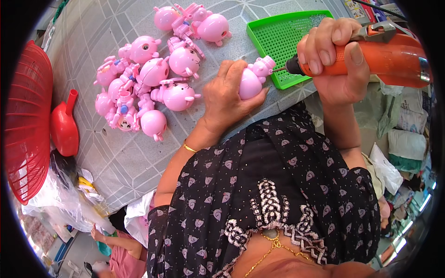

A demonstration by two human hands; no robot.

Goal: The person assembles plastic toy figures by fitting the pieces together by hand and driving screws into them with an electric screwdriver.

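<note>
Pink toy (251, 79) under orange power screwdriver (371, 54), over grey surface (125, 157).
Left hand (227, 99) clenched around toy; right hand (331, 58) gripping screwdriver, bit tip at toy's top. Green tray (271, 34) just behind; pile of pink toys (148, 78) to left.

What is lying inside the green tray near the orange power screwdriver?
The green tray shows only its dotted grid floor; nothing can be made out on it. Its right part is covered by the right hand gripping the orange screwdriver, so anything there is hidden.
</note>
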